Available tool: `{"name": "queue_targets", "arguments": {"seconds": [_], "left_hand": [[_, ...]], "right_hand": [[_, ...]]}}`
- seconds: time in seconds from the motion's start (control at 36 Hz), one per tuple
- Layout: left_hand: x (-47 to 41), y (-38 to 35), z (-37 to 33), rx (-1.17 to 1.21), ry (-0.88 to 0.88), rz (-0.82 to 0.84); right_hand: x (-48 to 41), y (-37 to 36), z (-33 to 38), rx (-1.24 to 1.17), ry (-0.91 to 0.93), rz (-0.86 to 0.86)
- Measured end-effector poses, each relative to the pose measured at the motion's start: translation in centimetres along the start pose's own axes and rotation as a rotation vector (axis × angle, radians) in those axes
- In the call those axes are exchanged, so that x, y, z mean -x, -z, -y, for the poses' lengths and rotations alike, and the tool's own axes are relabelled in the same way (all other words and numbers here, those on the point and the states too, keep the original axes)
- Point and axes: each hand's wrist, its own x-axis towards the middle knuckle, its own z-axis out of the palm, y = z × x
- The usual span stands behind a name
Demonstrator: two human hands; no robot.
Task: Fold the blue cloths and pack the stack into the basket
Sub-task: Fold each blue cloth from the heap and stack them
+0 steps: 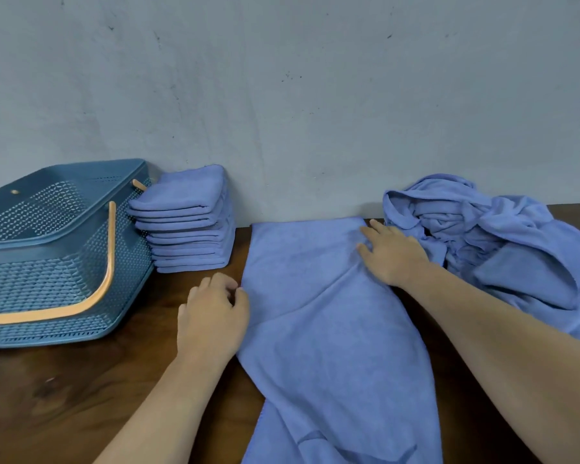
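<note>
Now, left hand [211,316] pinching blue cloth [332,329] edge, right hand [392,254] pressed flat, outstretched on it

The basket [64,262] and its orange handle [109,262] are cut by the left edge of the view, so their left ends are out of sight. The spread cloth [332,329] runs off the bottom edge, the heap of unfolded cloths [499,246] runs off the right edge, and the 2 forearms are cropped below. The left hand [211,316] curls its fingertips out of sight at the spread cloth's left border, so whether they pinch it cannot be told.
</note>
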Motion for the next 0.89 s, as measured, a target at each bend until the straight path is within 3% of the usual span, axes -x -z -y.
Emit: {"name": "queue_targets", "arguments": {"seconds": [0.11, 0.33, 0.56, 0.69, 0.89], "left_hand": [[0.3, 0.4, 0.1, -0.076, 0.052, 0.065], [1.3, 1.4, 0.2, -0.05, 0.028, 0.186], [4.6, 2.4, -0.3, -0.004, 0.057, 0.122], [9.1, 4.4, -0.3, -0.093, 0.045, 0.117], [14.9, 4.9, 0.6, -0.113, -0.147, 0.171]], "right_hand": [[3.6, 0.4, 0.6, -0.185, 0.042, -0.218], [16.1, -1.3, -0.5, -0.414, 0.109, -0.213], [25.0, -0.9, -0.4, -0.217, -0.128, -0.244], [29.3, -0.5, 1.0, -0.13, -0.14, -0.192], [31.6, -0.7, 1.8, -0.267, -0.082, -0.129]]}}
